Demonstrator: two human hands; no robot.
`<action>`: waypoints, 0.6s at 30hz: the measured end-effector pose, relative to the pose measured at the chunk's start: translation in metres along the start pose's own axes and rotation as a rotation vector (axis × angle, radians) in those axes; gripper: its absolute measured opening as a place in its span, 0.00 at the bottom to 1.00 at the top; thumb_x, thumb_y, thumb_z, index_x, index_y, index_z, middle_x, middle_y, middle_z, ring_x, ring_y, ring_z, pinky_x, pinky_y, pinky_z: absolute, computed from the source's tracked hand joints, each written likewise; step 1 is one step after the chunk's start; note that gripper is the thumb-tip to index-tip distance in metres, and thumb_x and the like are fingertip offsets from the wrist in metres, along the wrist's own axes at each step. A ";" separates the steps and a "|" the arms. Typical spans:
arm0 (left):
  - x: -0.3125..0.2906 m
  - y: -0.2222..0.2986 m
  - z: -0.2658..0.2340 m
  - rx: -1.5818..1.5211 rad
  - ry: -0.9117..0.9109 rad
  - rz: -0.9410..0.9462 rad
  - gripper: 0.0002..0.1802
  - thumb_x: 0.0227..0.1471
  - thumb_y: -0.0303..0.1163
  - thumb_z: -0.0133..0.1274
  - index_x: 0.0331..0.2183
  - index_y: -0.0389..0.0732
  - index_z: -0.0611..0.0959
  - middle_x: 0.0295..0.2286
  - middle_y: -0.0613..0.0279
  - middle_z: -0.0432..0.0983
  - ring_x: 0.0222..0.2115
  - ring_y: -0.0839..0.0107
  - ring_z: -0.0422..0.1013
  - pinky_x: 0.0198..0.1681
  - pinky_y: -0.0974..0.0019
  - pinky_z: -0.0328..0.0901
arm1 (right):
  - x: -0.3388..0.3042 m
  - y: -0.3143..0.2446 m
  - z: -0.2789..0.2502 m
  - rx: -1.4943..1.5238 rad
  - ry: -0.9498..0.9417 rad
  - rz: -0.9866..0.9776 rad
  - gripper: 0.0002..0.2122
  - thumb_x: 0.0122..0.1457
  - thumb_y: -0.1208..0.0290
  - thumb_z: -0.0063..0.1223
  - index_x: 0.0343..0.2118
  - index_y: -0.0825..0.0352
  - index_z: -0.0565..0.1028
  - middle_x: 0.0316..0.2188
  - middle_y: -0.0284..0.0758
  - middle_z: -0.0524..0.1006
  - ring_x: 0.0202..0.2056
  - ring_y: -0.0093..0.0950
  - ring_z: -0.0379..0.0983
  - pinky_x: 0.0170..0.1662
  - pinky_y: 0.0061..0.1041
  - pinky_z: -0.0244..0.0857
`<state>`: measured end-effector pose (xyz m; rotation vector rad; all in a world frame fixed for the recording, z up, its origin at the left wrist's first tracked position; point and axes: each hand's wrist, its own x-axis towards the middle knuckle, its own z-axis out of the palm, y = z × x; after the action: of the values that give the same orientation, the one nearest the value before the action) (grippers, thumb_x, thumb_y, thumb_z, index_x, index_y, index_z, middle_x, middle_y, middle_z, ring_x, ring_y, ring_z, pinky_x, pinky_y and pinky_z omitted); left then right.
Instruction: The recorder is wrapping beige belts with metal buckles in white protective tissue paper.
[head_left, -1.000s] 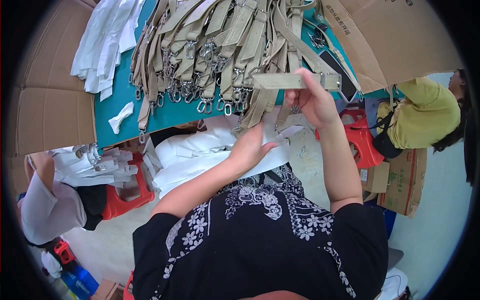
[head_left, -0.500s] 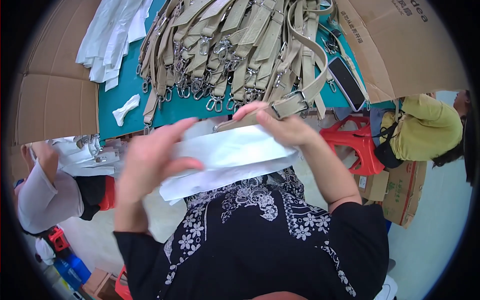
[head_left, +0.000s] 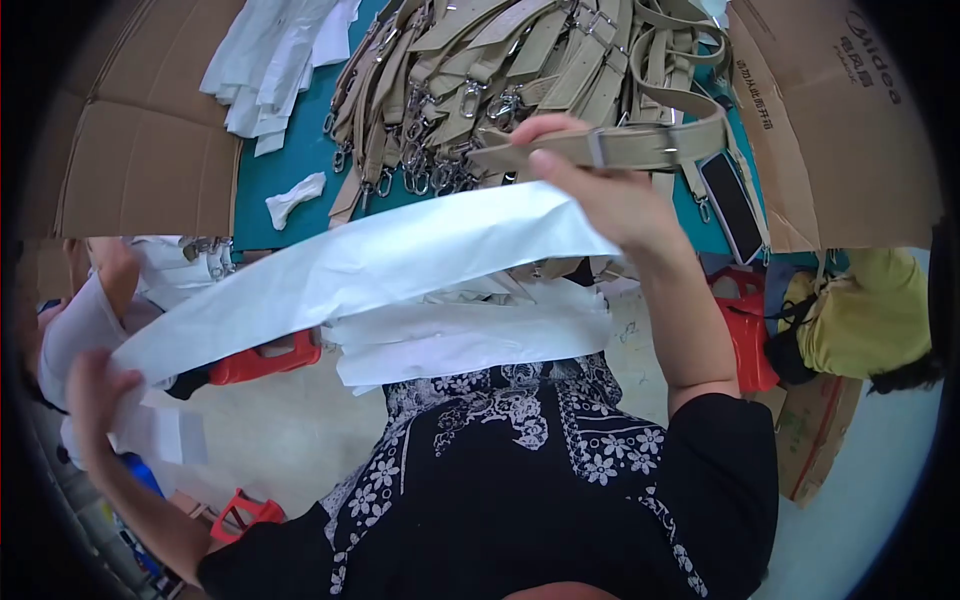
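Stretching across the view from lower left to upper right, a long white sheet of tissue-like paper (head_left: pixel 360 270) hangs between the two hands: the left hand (head_left: pixel 95 390) is closed on its lower end out at the person's side, and the right hand (head_left: pixel 600 185) pinches its upper end while also gripping one beige webbing strap (head_left: pixel 620 148) with a metal slider. The sheet looks very light, limp and easily creased or torn, so I judge it best held at its ends and kept gently taut; the strap looks supple but tough, safe to grip anywhere along the webbing. One sheet is in hand, with a stack of more white sheets (head_left: pixel 470 335) on the lap, too overlapped to count. On the teal worktop (head_left: pixel 290 175) lies a pile of straps (head_left: pixel 480 70), far too many to count, beside one dark phone (head_left: pixel 733 205).
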<state>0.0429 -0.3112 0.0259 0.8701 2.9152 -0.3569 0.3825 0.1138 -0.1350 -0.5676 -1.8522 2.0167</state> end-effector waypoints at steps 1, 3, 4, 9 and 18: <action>-0.006 0.049 0.010 0.265 0.029 -0.051 0.28 0.31 0.31 0.63 0.39 0.38 0.72 0.34 0.56 0.69 0.35 0.61 0.67 0.40 0.62 0.62 | 0.002 -0.001 0.010 -0.158 0.014 -0.019 0.07 0.55 0.74 0.45 0.37 0.63 0.71 0.32 0.27 0.72 0.34 0.17 0.66 0.37 0.17 0.62; 0.007 0.133 0.062 -0.060 0.436 0.529 0.27 0.30 0.23 0.61 0.39 0.38 0.74 0.36 0.55 0.70 0.38 0.55 0.67 0.41 0.59 0.62 | 0.007 0.004 0.038 -0.234 -0.054 0.045 0.07 0.56 0.74 0.44 0.37 0.63 0.71 0.32 0.27 0.72 0.33 0.18 0.66 0.38 0.19 0.61; 0.007 0.194 0.074 -0.479 0.397 0.736 0.27 0.29 0.21 0.61 0.39 0.38 0.74 0.35 0.55 0.69 0.36 0.56 0.66 0.39 0.60 0.62 | 0.009 0.011 0.041 -0.243 -0.052 0.070 0.07 0.56 0.74 0.44 0.37 0.64 0.71 0.32 0.27 0.73 0.34 0.18 0.66 0.39 0.20 0.61; -0.043 0.348 0.081 -0.284 1.065 1.569 0.14 0.41 0.34 0.52 0.33 0.39 0.77 0.29 0.62 0.68 0.30 0.69 0.65 0.31 0.69 0.59 | 0.016 0.019 0.058 -0.185 -0.048 0.059 0.07 0.56 0.74 0.43 0.36 0.65 0.71 0.34 0.29 0.74 0.38 0.18 0.67 0.44 0.20 0.60; -0.044 0.356 0.071 0.088 0.622 1.436 0.14 0.38 0.31 0.45 0.27 0.31 0.76 0.22 0.60 0.66 0.26 0.70 0.63 0.30 0.69 0.57 | 0.008 0.029 0.060 -0.002 -0.045 0.095 0.11 0.56 0.72 0.43 0.41 0.65 0.71 0.36 0.33 0.74 0.40 0.21 0.68 0.46 0.21 0.60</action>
<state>0.2760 -0.0628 -0.1076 3.0158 1.7606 -0.0539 0.3450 0.0636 -0.1604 -0.6262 -1.8860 2.1049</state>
